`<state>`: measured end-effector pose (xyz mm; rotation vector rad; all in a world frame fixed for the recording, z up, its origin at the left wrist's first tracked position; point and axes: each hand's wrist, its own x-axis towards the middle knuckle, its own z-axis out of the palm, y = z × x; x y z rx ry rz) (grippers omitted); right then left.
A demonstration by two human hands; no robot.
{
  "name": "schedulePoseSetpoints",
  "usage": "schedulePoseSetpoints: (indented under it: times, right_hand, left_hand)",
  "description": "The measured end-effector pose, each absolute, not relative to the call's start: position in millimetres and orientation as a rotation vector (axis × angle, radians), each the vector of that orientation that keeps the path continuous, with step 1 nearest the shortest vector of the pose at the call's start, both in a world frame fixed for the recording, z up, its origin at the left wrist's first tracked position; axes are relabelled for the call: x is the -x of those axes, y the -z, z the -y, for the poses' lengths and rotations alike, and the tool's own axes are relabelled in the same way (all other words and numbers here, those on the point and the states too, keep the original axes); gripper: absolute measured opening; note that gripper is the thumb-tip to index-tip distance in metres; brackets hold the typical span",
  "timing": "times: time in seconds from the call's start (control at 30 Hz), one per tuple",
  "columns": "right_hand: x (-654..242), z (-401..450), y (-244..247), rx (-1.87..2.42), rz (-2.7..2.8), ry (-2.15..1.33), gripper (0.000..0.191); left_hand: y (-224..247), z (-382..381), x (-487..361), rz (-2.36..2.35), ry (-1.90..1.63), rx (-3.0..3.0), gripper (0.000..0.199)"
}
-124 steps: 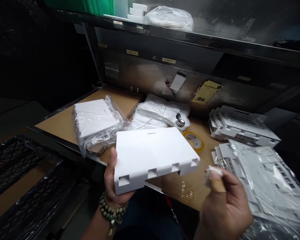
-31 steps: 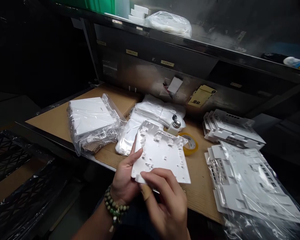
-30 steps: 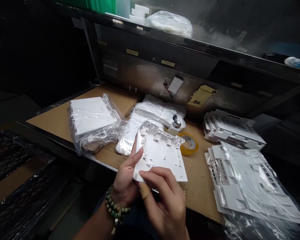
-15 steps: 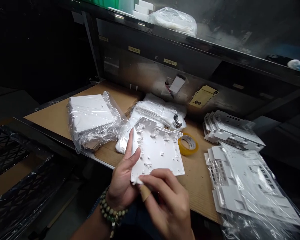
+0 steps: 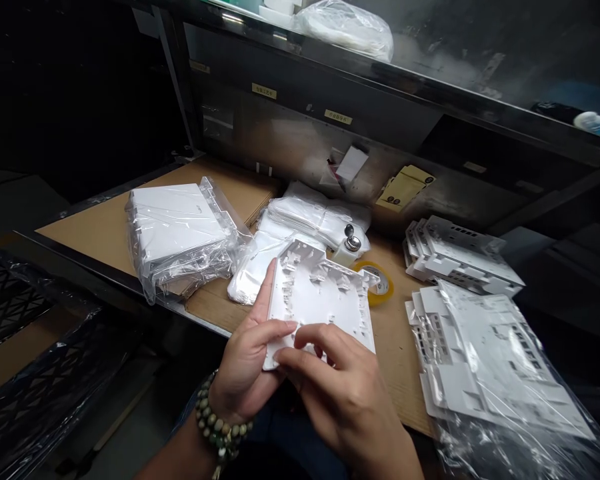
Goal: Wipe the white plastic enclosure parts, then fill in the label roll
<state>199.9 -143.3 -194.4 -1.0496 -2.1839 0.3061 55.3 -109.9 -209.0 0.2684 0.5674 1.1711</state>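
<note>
A white plastic housing (image 5: pixel 310 293), its ribbed inner side facing up, is held tilted above the table's near edge. My left hand (image 5: pixel 250 357) grips its left side, with the thumb over the inside and the fingers behind. At the near left corner, my right hand (image 5: pixel 350 387) is closed on the near edge, fingertips pressed on the inner face. Its thumb is hidden, and I cannot make out whether a small part lies under the fingertips. Just beyond the housing are a roll of yellow tape (image 5: pixel 380 287) and a small bottle with a metal top (image 5: pixel 349 250).
Bagged white housings (image 5: pixel 175 220) lie at left on cardboard (image 5: pixel 95 220). Behind my hands are stacked clear plastic bags (image 5: pixel 310 217). More white housings (image 5: pixel 465 253) and a plastic-covered stack (image 5: pixel 500 360) stand at right. A metal shelf (image 5: pixel 405 83) overhangs the back.
My right fingertips have moved from the near corner's outer edge onto the inner face. My left thumb has moved further over the housing. The view has shifted slightly.
</note>
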Motion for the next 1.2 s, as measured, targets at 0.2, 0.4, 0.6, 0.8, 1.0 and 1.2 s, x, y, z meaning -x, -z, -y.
schedulePoseSetpoints:
  times: [0.2,0.4,0.6,0.8,1.0,1.2]
  right_hand:
    - [-216,144,185,1.186,1.961,-0.375,0.019]
    - [-197,147,193,1.146,2.002,-0.365,0.018]
    - [-191,147,192,1.095,2.246,-0.270,0.026]
    - [-218,144,190,1.183,1.881,-0.455,0.015]
    - [-270,158,215,1.445,1.272,-0.279,0.024]
    - [-291,172,243,1.529,1.037,0.015,0.016]
  left_hand:
    - [209,107,-55,-0.470,-1.158,-0.270,0.094]
    - [204,106,-53,-0.557,-1.159,-0.326,0.093]
    - [205,108,-55,-0.594,-1.174,-0.316,0.083]
    - [202,103,-49,-0.519,-1.189,-0.338,0.083]
    - [197,93,-37,-0.559,-1.252,-0.390,0.081]
    - [210,85,-7,-0.616,-1.247,-0.291,0.077]
